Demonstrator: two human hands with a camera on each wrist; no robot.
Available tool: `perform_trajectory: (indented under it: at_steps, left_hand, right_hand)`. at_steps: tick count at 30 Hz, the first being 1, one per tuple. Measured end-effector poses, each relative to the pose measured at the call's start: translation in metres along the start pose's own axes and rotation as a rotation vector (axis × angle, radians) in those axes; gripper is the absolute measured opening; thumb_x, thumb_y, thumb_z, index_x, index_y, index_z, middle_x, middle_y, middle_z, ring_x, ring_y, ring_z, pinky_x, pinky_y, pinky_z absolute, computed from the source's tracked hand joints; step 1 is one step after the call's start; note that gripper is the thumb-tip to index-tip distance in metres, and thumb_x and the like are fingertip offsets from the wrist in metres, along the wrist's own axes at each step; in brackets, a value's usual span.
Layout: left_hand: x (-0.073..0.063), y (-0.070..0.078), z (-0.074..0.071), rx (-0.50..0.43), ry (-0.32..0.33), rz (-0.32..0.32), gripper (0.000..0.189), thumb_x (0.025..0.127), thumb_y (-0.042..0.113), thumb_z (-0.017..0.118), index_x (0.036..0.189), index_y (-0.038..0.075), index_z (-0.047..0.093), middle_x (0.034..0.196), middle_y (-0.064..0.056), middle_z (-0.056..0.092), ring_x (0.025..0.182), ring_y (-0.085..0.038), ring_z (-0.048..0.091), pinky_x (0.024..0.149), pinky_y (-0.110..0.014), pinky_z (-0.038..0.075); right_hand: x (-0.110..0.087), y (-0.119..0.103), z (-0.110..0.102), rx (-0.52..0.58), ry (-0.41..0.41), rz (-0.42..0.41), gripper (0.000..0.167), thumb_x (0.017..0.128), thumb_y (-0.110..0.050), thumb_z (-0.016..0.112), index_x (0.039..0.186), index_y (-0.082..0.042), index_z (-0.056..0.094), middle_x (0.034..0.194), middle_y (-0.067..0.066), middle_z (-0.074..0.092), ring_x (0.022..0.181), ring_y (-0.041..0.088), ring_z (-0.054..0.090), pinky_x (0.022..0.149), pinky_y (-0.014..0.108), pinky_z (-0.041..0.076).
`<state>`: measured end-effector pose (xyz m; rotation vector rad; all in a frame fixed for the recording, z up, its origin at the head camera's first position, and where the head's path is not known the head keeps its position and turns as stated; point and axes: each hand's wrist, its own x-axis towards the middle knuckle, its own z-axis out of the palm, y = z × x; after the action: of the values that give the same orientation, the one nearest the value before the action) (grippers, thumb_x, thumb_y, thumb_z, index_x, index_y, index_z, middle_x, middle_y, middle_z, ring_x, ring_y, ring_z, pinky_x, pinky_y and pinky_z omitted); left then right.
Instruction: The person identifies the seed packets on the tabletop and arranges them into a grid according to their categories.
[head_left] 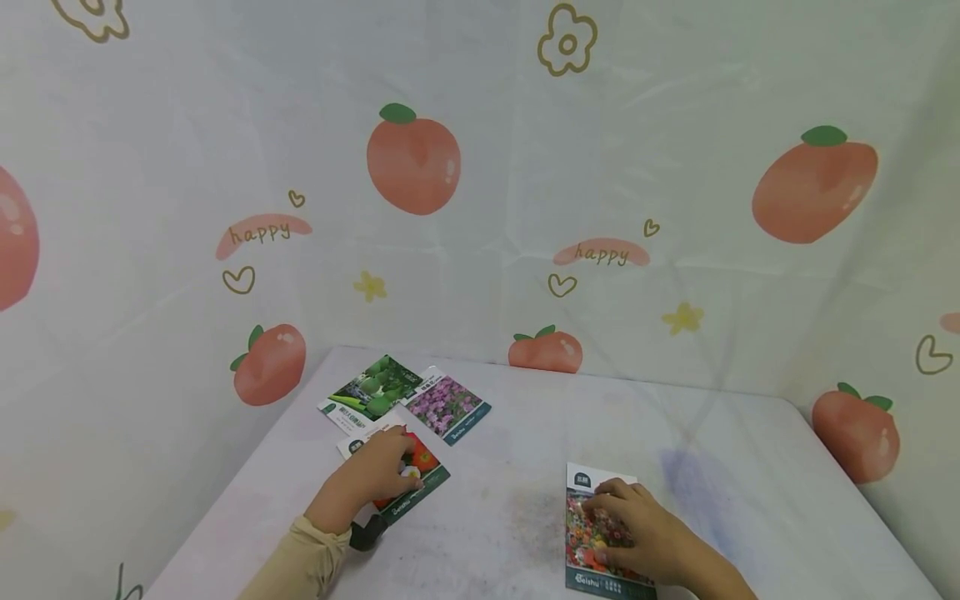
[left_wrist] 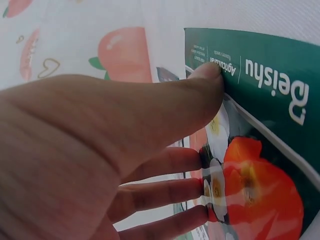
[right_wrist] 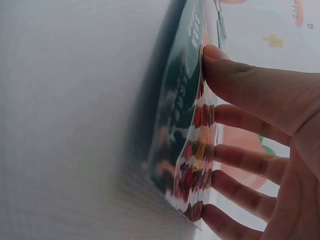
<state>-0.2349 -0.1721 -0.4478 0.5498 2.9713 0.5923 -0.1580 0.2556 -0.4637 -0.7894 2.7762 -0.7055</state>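
On the left of the table, my left hand (head_left: 369,473) rests its thumb and fingertips on a seed packet with red and white flowers (head_left: 427,492). In the left wrist view, the thumb touches the green band marked "Beishu" and the fairly straight fingers reach the flower picture. Towards the front right, my right hand (head_left: 651,529) spreads over a seed packet with many small mixed flowers (head_left: 581,537). The right wrist view shows the thumb (right_wrist: 232,75) and fingertips touching the printed face, spaced apart. Part of each packet is hidden under the hand.
Behind the left hand lie a seed packet with round green fruit (head_left: 378,385) and one with purple flowers (head_left: 450,404), partly overlapped by the packet in front. They are on a white, stained table (head_left: 517,450), backed by a fruit-printed sheet (head_left: 480,275).
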Motion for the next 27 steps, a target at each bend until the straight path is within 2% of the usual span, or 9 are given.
perform_trajectory:
  at_steps: [4,9,18,27]
  left_hand:
    - [-0.0001,0.0002,0.0004,-0.009,-0.011,0.012,0.048,0.081,0.026,0.094,0.116,-0.001,0.074,0.133,-0.022,0.068,0.118,-0.035,0.064,0.107,-0.055,0.054]
    - [-0.0005,0.0014,0.0000,-0.009,-0.028,0.013,0.053,0.083,0.025,0.093,0.124,-0.002,0.073,0.126,-0.017,0.069,0.114,-0.031,0.064,0.109,-0.054,0.053]
    - [-0.0026,0.0037,0.0006,-0.019,-0.031,0.012,0.055,0.084,0.022,0.091,0.128,-0.004,0.072,0.142,-0.024,0.064,0.133,-0.041,0.060,0.115,-0.058,0.048]
    - [-0.0031,0.0048,0.0002,-0.025,-0.038,0.027,0.055,0.085,0.022,0.091,0.130,-0.003,0.071,0.140,-0.021,0.066,0.136,-0.041,0.059,0.115,-0.058,0.048]
  right_hand:
    - [-0.0003,-0.0002,-0.0002,-0.010,-0.002,0.006,0.051,0.091,-0.054,0.079,0.134,-0.031,0.067,0.140,-0.002,0.055,0.118,0.028,0.051,0.088,0.054,0.056]
    - [-0.0006,-0.0009,-0.0012,-0.015,-0.004,0.014,0.051,0.091,-0.056,0.078,0.135,-0.032,0.066,0.140,-0.003,0.055,0.117,0.025,0.050,0.083,0.045,0.056]
    - [-0.0009,-0.0009,-0.0008,-0.013,-0.010,0.020,0.052,0.091,-0.056,0.078,0.135,-0.032,0.066,0.141,-0.003,0.054,0.117,0.026,0.050,0.084,0.047,0.056]
    - [-0.0015,-0.0003,-0.0002,-0.020,0.000,0.016,0.052,0.091,-0.058,0.077,0.135,-0.033,0.066,0.141,-0.004,0.054,0.118,0.025,0.050,0.086,0.049,0.056]
